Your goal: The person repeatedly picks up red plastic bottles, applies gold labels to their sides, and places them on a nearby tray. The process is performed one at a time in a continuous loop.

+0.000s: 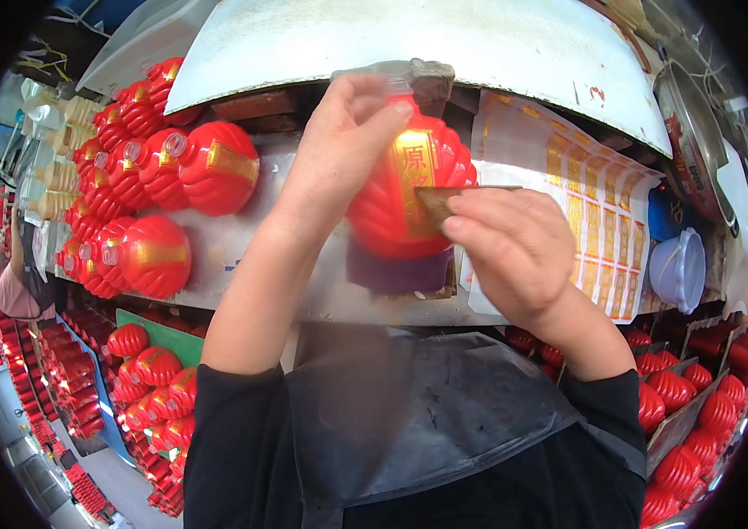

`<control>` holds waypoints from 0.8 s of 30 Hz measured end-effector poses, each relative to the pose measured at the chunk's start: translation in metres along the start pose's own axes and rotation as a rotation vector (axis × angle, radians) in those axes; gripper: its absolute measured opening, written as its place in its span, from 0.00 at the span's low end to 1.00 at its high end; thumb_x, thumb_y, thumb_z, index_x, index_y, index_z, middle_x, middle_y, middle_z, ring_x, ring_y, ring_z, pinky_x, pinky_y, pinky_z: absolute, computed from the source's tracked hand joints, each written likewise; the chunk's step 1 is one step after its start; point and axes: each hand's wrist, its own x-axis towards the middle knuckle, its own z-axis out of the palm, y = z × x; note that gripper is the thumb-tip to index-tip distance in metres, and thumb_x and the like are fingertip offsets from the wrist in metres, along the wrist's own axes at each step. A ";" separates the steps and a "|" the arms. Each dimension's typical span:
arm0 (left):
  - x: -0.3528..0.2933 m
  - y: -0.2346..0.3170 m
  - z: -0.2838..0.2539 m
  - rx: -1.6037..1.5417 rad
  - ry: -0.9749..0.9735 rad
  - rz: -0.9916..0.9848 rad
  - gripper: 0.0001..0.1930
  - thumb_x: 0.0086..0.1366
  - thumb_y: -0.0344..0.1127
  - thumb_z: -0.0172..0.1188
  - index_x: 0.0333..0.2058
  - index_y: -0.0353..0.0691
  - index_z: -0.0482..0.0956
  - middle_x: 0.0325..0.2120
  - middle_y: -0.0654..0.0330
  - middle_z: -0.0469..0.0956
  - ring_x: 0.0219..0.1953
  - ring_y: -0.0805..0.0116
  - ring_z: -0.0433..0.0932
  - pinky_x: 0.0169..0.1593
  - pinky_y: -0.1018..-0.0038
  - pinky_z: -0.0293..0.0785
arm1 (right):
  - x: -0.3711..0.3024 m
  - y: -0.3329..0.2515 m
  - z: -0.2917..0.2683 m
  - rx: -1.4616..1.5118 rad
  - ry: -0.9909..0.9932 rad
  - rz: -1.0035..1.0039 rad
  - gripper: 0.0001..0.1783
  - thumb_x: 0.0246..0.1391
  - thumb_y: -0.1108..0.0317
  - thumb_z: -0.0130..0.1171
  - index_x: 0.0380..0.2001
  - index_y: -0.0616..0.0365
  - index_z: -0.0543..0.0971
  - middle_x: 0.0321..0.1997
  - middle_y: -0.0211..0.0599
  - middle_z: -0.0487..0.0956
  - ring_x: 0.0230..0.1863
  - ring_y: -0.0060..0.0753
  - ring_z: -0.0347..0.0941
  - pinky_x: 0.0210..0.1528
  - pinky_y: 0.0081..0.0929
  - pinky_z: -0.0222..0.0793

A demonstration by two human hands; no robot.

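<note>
Bright lighting; highlights on held red bottle (375,212); left hand (336,145) slightly blurred; strong fisheye bending, corners black.

The person wears a black top (237,441), whose sleeves (607,410) end near the elbows. Over it is a dark apron (391,441), smooth and slightly shiny, having a strap (614,448) at the right.

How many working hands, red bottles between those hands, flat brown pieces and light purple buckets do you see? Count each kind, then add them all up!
Working hands: 2 (left hand, right hand)
Red bottle between them: 1
Flat brown piece: 1
Light purple bucket: 1
Total: 5
</note>
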 end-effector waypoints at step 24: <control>-0.057 0.006 0.009 -0.043 0.023 0.282 0.14 0.77 0.33 0.61 0.55 0.34 0.77 0.48 0.63 0.81 0.49 0.77 0.77 0.57 0.77 0.75 | 0.035 -0.025 -0.004 0.037 0.108 0.332 0.15 0.56 0.74 0.69 0.47 0.62 0.85 0.38 0.48 0.87 0.34 0.41 0.87 0.38 0.30 0.81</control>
